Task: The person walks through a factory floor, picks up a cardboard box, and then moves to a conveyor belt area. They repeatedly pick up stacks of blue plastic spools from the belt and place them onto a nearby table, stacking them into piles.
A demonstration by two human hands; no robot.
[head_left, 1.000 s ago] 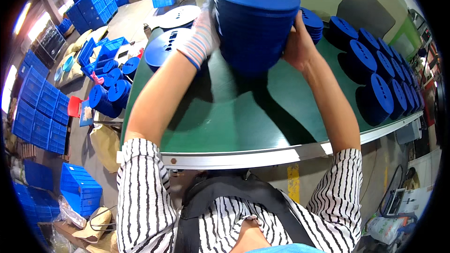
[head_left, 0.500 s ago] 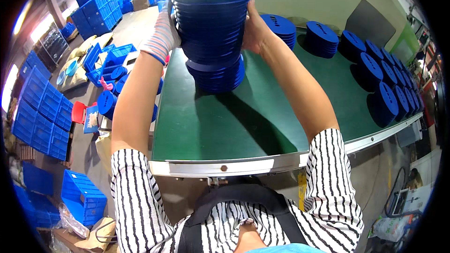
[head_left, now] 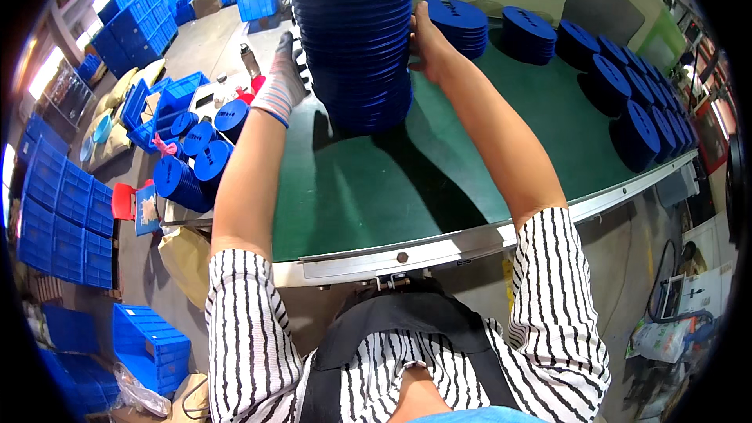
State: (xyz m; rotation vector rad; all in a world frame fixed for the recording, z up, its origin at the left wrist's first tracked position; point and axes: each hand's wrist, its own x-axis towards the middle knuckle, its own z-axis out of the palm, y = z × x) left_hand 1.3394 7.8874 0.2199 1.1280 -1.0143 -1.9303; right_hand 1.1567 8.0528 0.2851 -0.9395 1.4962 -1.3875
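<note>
A tall stack of round dark-blue plates [head_left: 356, 47] stands on the green work surface [head_left: 345, 196] in front of me; the top plate has small slots. My left hand [head_left: 283, 82], in a striped knit glove, is at the stack's left side, fingers stretched and apart. At the right side is my bare right hand [head_left: 429, 43], its spread fingers beside the plate edges, with the fingertips partly hidden. Neither hand appears wrapped round the stack.
Shorter stacks of blue plates [head_left: 526, 31] line the back, with several more [head_left: 636, 133] at the right. Further plates [head_left: 178, 176] lie on a side table at the left, near a bottle [head_left: 249, 59]. Blue crates [head_left: 149, 345] stand on the floor.
The upper stack I held has come down onto the lower one, making a single tall stack. My hands have loosened at its sides, and my view has shifted slightly.
</note>
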